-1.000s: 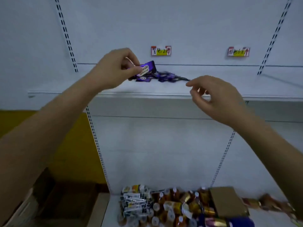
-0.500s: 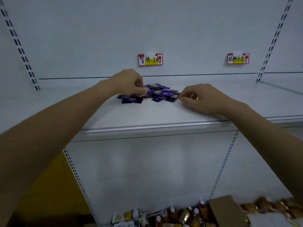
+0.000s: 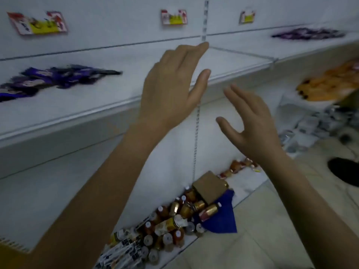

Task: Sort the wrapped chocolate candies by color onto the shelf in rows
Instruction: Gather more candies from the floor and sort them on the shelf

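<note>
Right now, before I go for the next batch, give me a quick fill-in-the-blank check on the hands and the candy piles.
1. Both the left hand and the right hand are open and hold ____.
2. The candy pile on the shelf left of the hands is ____ in colour.
3. The pile at the right edge is ____ in colour.
4. The small bottles lie ____ the shelf.

Missing words: nothing; purple; orange; below

Both empty hands, left hand [image 3: 171, 88] and right hand [image 3: 252, 123], hover before the shelf [image 3: 97, 105].
</note>
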`<state>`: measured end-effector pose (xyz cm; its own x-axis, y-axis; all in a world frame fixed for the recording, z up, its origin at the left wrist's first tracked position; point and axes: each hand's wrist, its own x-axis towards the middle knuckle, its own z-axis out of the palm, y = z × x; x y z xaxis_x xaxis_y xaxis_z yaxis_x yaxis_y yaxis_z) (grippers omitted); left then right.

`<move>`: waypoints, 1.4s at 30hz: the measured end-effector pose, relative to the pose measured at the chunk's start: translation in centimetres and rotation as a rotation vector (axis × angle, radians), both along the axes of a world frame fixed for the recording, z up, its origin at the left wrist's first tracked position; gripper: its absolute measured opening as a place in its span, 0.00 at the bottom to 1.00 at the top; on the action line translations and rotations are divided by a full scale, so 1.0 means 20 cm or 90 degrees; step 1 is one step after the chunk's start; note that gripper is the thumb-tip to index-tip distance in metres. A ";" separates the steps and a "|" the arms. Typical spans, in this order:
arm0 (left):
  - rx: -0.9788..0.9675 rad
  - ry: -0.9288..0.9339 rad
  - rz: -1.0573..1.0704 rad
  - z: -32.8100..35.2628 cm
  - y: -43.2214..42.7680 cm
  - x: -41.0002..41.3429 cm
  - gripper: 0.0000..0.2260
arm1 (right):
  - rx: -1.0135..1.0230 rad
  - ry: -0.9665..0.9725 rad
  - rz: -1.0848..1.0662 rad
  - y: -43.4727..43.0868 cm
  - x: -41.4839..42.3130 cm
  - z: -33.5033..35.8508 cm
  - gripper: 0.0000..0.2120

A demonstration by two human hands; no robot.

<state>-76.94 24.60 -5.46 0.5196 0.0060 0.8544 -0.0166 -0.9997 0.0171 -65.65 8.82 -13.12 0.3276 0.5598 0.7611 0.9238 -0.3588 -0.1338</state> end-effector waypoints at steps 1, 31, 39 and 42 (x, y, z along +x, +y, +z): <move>-0.003 0.006 -0.040 -0.10 -0.10 0.06 0.18 | -0.022 0.032 -0.038 -0.13 0.02 -0.10 0.27; 0.054 0.553 -0.302 -1.16 -1.56 2.55 0.14 | -0.235 0.531 -0.696 -2.17 1.37 -1.02 0.16; 0.065 0.482 -0.364 -0.87 -1.88 3.34 0.15 | -0.182 0.416 -0.726 -2.41 2.16 -0.75 0.17; 0.100 0.365 -0.359 -0.66 -1.98 3.68 0.16 | -0.152 0.318 -0.680 -2.51 2.61 -0.57 0.18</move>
